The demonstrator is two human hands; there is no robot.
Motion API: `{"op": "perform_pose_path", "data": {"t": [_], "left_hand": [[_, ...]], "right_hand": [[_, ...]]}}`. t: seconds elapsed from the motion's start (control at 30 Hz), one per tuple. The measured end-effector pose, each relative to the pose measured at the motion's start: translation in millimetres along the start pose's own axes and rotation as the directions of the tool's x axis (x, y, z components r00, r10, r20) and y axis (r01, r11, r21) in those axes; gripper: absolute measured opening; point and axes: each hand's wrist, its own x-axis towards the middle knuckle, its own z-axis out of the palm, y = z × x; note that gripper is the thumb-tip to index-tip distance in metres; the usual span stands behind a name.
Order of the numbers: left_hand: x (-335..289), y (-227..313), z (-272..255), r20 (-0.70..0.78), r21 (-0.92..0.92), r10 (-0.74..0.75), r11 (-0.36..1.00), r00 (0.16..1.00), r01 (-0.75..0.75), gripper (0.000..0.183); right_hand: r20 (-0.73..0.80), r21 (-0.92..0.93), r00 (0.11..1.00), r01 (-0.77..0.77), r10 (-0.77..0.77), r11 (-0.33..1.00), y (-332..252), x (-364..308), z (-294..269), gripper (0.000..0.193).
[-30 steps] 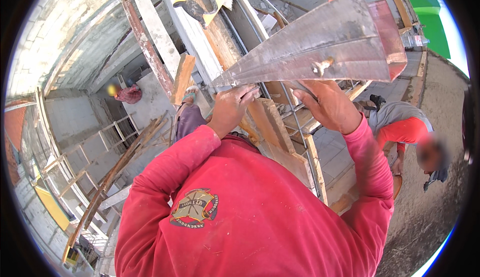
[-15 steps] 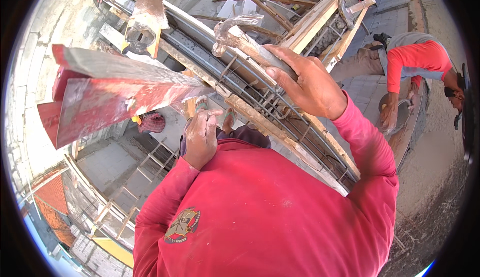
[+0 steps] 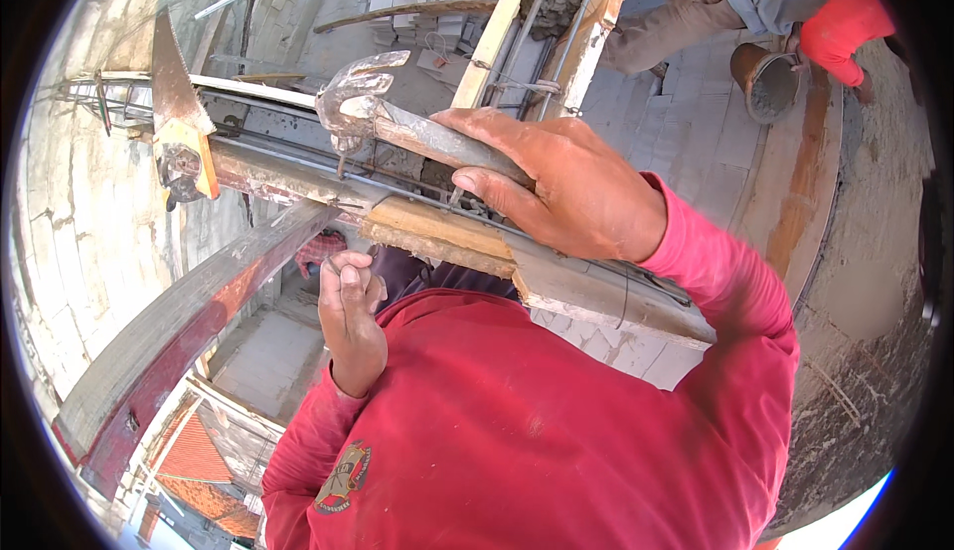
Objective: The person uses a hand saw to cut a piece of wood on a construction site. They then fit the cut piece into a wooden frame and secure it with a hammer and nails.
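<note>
We hold the hammer (image 3: 427, 138) in our right hand (image 3: 576, 187), over the rebar (image 3: 397, 192); our left hand (image 3: 353, 321) is curled — contents unclear. Boards (image 3: 437, 229) already line the rebar — whether they are fastened, we cannot tell.

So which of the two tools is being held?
The hammer: its handle is in the right hand. The saw, blade up at the picture's left, has no hand on it.
</note>
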Motion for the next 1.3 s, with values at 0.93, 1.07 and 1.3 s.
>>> {"op": "perform_pose_path", "data": {"t": [0.93,1.07,1.3], "left_hand": [[23.3,-51.0,65.1,-0.006,-0.323,-0.412,0.863,0.911,0.389,0.126],[20.8,-47.7,62.6,-0.003,-0.369,-0.358,0.868,0.934,0.332,0.135],[16.0,-34.0,55.1,0.027,-0.419,-0.323,0.856,0.946,0.304,0.14]], "right_hand": [[0.436,-0.274,0.867,0.381,-0.239,0.883,-68.7,81.0,11.6,0.06],[0.46,-0.413,0.88,0.333,-0.122,0.848,-80.8,84.3,18.5,0.059],[0.473,-0.493,0.86,0.437,-0.19,0.752,-97.1,101.4,13.6,0.049]]}}
